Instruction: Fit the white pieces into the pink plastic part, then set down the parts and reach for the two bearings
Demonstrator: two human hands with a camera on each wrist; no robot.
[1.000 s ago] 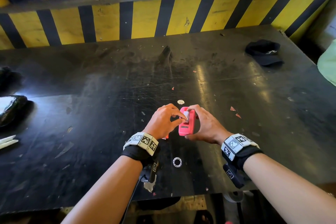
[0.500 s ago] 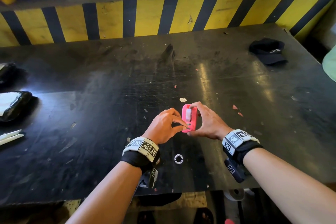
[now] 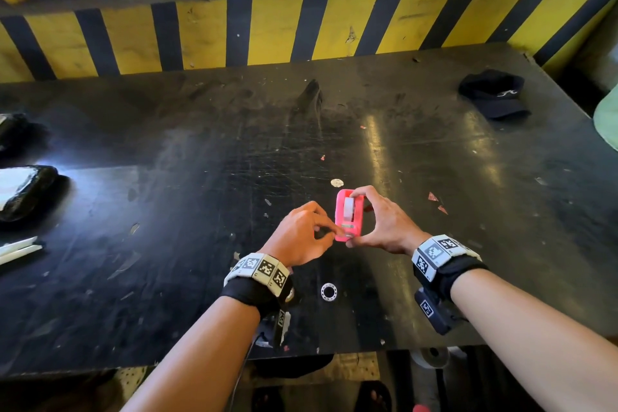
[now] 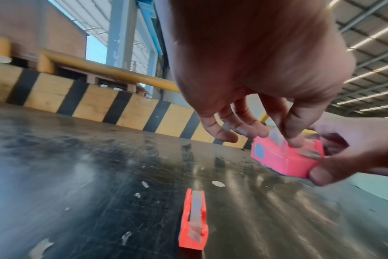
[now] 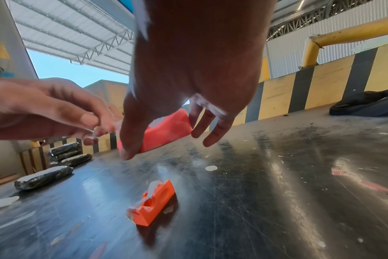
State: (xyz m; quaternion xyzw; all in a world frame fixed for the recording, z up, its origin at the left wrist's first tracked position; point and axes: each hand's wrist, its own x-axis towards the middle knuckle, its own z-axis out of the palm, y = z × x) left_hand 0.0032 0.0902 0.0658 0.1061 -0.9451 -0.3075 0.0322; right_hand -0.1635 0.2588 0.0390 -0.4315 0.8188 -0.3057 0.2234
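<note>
Head view first: the right hand (image 3: 384,224) grasps a pink tape dispenser (image 3: 349,216) above the black table (image 3: 200,177), index finger hooked over its far end and thumb under its near end, near the middle of the front half of the table. The left hand (image 3: 301,234) comes in from the side, thumb and forefinger pinched together at the dispenser's near end, where the tape strip comes out. Plenty of bare, scuffed tabletop lies on every side; the near edge runs just under the wrists, and the yellow-and-black striped barrier (image 3: 267,30) closes off the back. A small white ring (image 3: 328,292) lies flat near the front edge, a dark cap (image 3: 493,97) sits far right, and foil-wrapped bundles (image 3: 26,191) lie far left.

Left wrist view: the dispenser (image 4: 284,157) is a boxy, matte plastic block, tilted, and held off the glossy, scratched surface. The left hand's fingers (image 4: 295,128) curl down onto its top. Its orange-red mirror image shows in the tabletop below.

Right wrist view: the right thumb (image 5: 131,140) and fingers clamp the dispenser (image 5: 166,131) end to end, while the two outer fingers hang loose. The left hand's fingertips (image 5: 95,135) nip something thin and pale, though I cannot make it out clearly.
</note>
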